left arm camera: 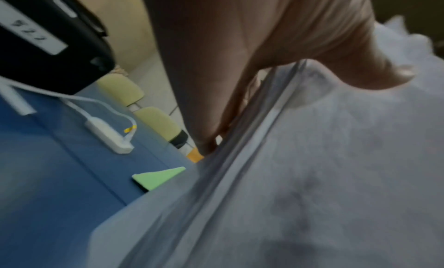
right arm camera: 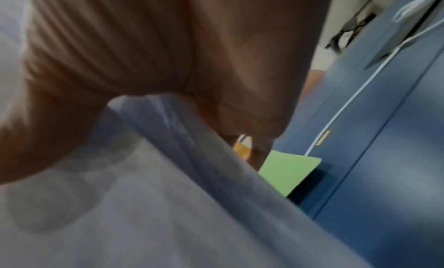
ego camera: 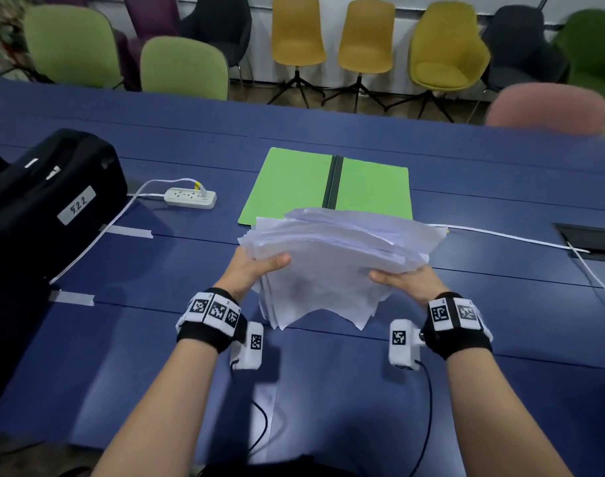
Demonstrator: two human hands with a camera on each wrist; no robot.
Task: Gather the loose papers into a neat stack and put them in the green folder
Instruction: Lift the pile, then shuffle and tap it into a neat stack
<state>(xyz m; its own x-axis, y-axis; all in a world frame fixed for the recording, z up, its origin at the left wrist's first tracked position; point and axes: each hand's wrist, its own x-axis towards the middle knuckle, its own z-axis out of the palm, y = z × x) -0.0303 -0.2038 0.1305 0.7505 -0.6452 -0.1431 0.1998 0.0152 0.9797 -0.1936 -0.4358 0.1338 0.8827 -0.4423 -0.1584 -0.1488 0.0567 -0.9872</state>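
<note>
A thick, uneven stack of white papers (ego camera: 332, 256) is held above the blue table, its edges fanned and its near corners drooping. My left hand (ego camera: 256, 266) grips the stack's left side, thumb on top and fingers underneath. My right hand (ego camera: 402, 278) grips the right side the same way. The green folder (ego camera: 294, 184) lies open and flat on the table just beyond the stack, with a dark spine down its middle. In the left wrist view the papers (left arm camera: 312, 177) fill the frame beside a folder corner (left arm camera: 158, 178). The right wrist view shows the papers (right arm camera: 144, 215) and a folder corner (right arm camera: 288, 169).
A black case (ego camera: 46, 201) labelled 522 sits at the left, with a white power strip (ego camera: 190, 197) and its cable beside it. Another white cable (ego camera: 521, 239) runs to a floor box (ego camera: 593, 241) at the right. Chairs line the table's far side.
</note>
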